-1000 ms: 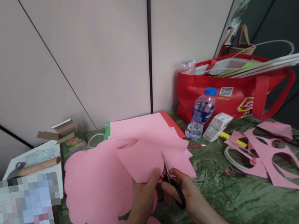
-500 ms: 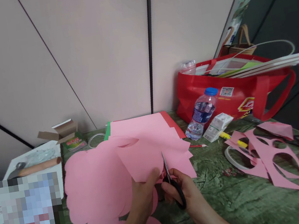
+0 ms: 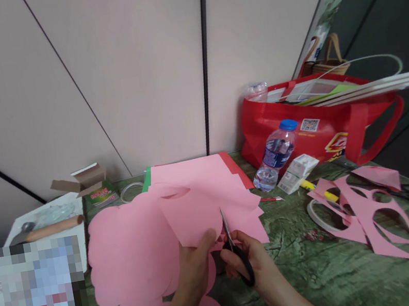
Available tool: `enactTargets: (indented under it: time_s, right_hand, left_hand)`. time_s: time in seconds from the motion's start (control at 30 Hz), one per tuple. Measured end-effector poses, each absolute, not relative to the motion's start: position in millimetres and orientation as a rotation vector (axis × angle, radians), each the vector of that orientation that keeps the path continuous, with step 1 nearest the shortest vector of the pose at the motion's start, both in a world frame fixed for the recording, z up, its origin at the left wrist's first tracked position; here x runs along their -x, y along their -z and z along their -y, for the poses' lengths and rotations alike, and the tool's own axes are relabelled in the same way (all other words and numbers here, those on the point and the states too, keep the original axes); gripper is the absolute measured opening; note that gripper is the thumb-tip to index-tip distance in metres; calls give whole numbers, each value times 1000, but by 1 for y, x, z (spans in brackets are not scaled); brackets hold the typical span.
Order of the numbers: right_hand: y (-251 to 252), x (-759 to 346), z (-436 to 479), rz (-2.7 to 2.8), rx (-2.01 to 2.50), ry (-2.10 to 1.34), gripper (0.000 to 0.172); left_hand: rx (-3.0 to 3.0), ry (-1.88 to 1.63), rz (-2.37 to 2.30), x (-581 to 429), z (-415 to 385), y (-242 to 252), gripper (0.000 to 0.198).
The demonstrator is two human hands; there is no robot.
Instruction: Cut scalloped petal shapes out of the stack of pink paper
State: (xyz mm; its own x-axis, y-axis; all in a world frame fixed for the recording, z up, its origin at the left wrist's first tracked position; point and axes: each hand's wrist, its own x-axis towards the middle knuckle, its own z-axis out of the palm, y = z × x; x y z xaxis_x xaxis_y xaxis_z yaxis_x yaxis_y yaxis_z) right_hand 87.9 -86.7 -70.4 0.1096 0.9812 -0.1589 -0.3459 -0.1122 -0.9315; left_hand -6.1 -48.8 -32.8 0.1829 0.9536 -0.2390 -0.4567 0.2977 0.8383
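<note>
My left hand [image 3: 196, 258] is closed on the lower edge of a pink paper sheet [image 3: 192, 220], thumb on top; its other fingers are hidden underneath. In my right hand [image 3: 251, 255] is a pair of black-handled scissors [image 3: 242, 264], fingers wrapped in the loops. The blades point away from me at the sheet's right side, where the paper curves along them. Under and behind the sheet lie more pink sheets [image 3: 234, 192]. To the left, pink scalloped paper cut-outs [image 3: 129, 244] overlap on the green table.
A water bottle [image 3: 276, 156] and a small white carton [image 3: 298, 174] stand before a red bag [image 3: 300, 116] at back right. Pink paper scraps with holes [image 3: 389, 226] lie beside a tape roll [image 3: 323, 219]. A wooden-handled tool [image 3: 54, 227] rests on a white board at left.
The scissors' blades have shifted very slightly against the sheet. Both hands stay in nearly the same place, still holding the paper and scissors.
</note>
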Motion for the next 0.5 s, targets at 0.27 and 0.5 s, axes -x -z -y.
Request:
enactTargets:
  time_s: [0.27,0.5]
  right_hand:
    - [77,-87,86,772,1091,-1359,41]
    - [77,-88,87,774,1107,-1347,40]
  left_hand:
    - [-677,-1128,-885,5,51,32,15]
    - [-628,-1146,-871,4,49,27,17]
